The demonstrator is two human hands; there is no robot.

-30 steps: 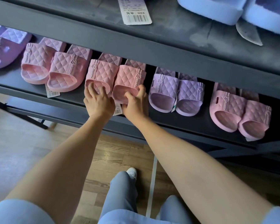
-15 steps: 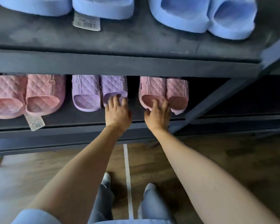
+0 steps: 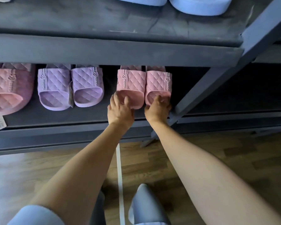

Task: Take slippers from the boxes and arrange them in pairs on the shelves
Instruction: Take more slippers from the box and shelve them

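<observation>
Gripping a pink pair (image 3: 136, 82) by the toes on the lower shelf (image 3: 55, 117).
The left hand (image 3: 120, 109) curls its fingers over the toe of the left pink slipper (image 3: 131, 85); the right hand (image 3: 157, 109) clasps the right pink slipper (image 3: 158, 83) (the two touch side by side), near the purple pair (image 3: 55, 85).

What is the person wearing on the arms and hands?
Both forearms are bare. A short light blue fabric sleeve covers the left upper arm. The left hand and the right hand show no gloves, rings or watch.
</observation>
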